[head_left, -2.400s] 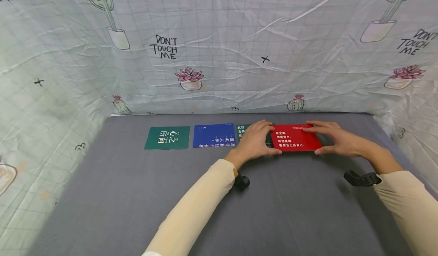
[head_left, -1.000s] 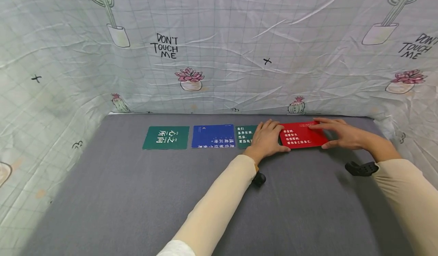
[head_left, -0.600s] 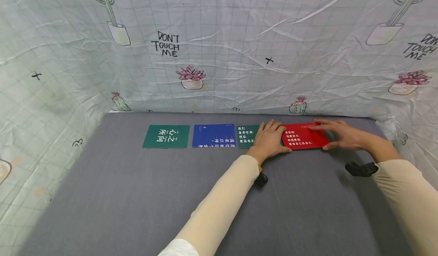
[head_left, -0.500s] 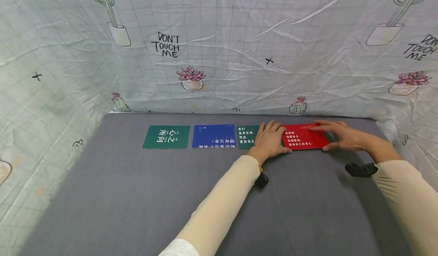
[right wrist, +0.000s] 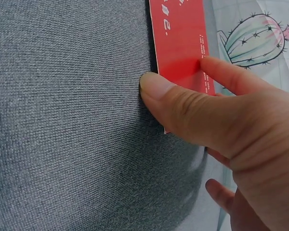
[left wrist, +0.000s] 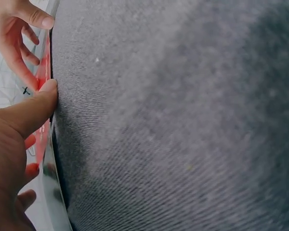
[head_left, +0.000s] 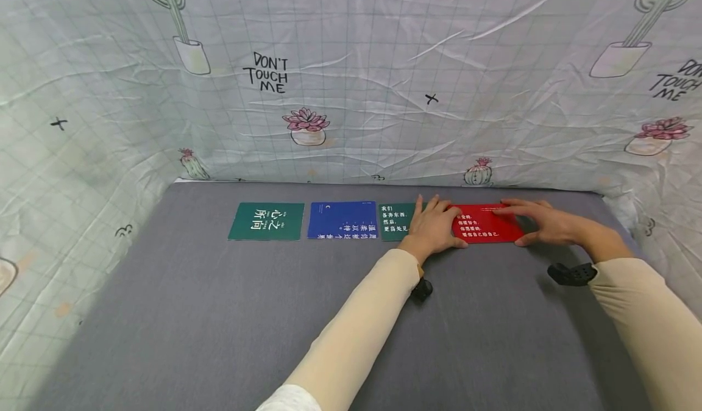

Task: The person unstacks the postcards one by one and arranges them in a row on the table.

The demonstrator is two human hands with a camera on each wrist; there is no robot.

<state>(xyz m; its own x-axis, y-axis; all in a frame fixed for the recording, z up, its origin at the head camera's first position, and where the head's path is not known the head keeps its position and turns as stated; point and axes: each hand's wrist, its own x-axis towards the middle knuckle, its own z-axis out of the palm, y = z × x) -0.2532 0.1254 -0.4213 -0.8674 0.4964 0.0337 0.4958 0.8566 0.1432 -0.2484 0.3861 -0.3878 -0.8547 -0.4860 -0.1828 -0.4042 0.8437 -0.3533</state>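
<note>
Four-line white writing covers a red card [head_left: 485, 225] at the right end of a row. My left hand [head_left: 433, 228] holds its left end, thumb at the near edge and fingers toward the far corner. At the right end my right hand [head_left: 551, 225] grips it: in the right wrist view the thumb presses the near edge of the red card [right wrist: 180, 53] and the index finger meets the far edge. Under my left hand lies a green card [head_left: 395, 219], its right part hidden. In the left wrist view both thumbs sit along the near edge.
Left of these lie a blue card [head_left: 341, 219] and another green card [head_left: 267, 221], flat on the grey table [head_left: 219, 313]. A white cloth [head_left: 356, 94] printed with cacti hangs behind the table's far edge and along both sides.
Both hands have shifted the red card rightward, uncovering more of the green card beside it. Over the last half second the red card has come slightly lower in the head view.
</note>
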